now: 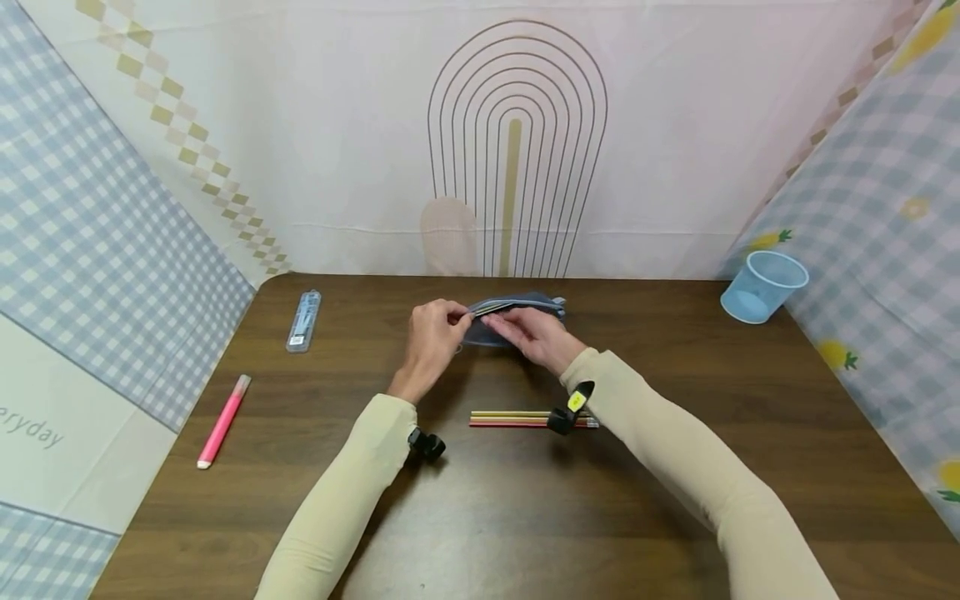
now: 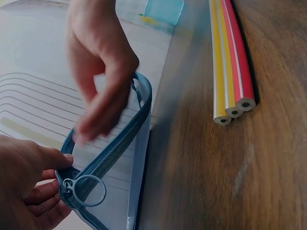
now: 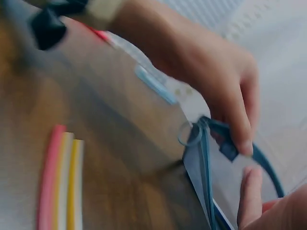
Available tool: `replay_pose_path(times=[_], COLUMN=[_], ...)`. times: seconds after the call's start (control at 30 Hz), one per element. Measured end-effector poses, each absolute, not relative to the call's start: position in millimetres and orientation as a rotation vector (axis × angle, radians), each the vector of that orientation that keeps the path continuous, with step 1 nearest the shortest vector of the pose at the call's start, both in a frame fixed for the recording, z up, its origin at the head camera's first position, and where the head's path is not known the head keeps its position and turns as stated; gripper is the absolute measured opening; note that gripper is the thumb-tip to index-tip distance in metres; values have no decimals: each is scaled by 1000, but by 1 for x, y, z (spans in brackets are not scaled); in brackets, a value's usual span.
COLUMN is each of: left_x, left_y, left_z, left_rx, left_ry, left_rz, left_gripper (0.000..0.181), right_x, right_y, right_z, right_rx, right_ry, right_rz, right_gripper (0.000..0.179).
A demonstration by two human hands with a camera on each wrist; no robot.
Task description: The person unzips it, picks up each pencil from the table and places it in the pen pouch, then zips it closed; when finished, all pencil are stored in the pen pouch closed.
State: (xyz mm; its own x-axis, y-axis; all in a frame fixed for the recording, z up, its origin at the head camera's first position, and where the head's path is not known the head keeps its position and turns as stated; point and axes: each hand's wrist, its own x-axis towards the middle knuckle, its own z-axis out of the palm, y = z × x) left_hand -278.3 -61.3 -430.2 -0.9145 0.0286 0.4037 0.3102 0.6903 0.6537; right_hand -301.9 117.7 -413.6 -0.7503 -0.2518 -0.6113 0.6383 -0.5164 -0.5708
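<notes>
A blue zippered pencil pouch (image 1: 487,335) with a see-through mesh side stands at the back middle of the table, its zip undone. My left hand (image 1: 432,337) pinches the pouch's rim at the zip end, beside the ring-shaped zip pull (image 2: 91,190). Over the pouch's opening is my right hand (image 1: 540,337), its fingers fairly straight and pointing at the mouth. That hand is blurred in the left wrist view, and nothing shows in its fingers. Three striped pencils (image 1: 506,418), two yellowish and one red-pink, lie side by side nearer me, partly under the right wrist camera.
To the left lie a pink marker (image 1: 223,423) and a slim clear-blue case (image 1: 303,322). A light blue mesh cup (image 1: 763,287) stands at the far right corner. Patterned cloth (image 1: 345,142) hangs along the back and sides of the dark wooden table (image 1: 637,500).
</notes>
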Motion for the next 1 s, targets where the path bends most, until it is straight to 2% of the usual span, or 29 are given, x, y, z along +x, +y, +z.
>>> replay_pose_path(times=[0.13, 0.33, 0.43, 0.53, 0.67, 1.0], left_x=[-279, -279, -278, -278, -279, -278], left_y=[-60, -60, -60, -60, -61, -60], left_z=[-431, -432, -432, -431, -430, -432], left_rx=[-262, -266, -261, -258, -253, -261], left_ry=[-2533, -2530, -2532, -2541, -2544, -2556], left_rz=[-1082, -1076, -1086, -1095, -1096, -1082], left_gripper=[10, 9, 10, 11, 12, 12], right_x=[-276, -246, -235, -225, -219, -218], right_y=[124, 147, 157, 164, 169, 172], right_z=[-411, -418, -417, -413, -411, -416], right_rx=[329, -731, -1021, -1076, -1116, -1070], right_ry=[1532, 2466, 2634, 2682, 2709, 2657], right_rz=[-2054, -1134, -782, -585, -432, -417], right_gripper=[37, 15, 6, 2, 7, 10])
